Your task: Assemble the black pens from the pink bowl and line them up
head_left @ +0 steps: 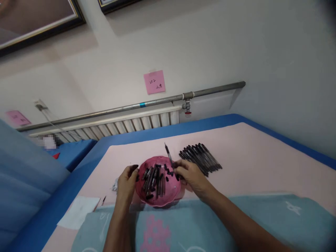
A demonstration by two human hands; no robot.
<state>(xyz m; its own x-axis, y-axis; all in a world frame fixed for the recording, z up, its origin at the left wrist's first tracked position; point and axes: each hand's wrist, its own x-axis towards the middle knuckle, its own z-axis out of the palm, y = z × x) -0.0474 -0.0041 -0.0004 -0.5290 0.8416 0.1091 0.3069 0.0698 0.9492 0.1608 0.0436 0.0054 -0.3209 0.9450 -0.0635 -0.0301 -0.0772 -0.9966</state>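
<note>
White wall [236,45] with pink note [154,82] and framed pictures [39,21]. Grey pipe [210,91] runs above a white radiator [126,125]. Table [262,150] has pink top, blue edge. Even, soft light.

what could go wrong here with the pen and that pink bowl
The right hand holds a pen tip-up over the pink bowl; it may slip and scatter the loose pen parts. The left hand grips the bowl's rim, so a nudge might tip it. The finished pens nearby could roll.
</note>
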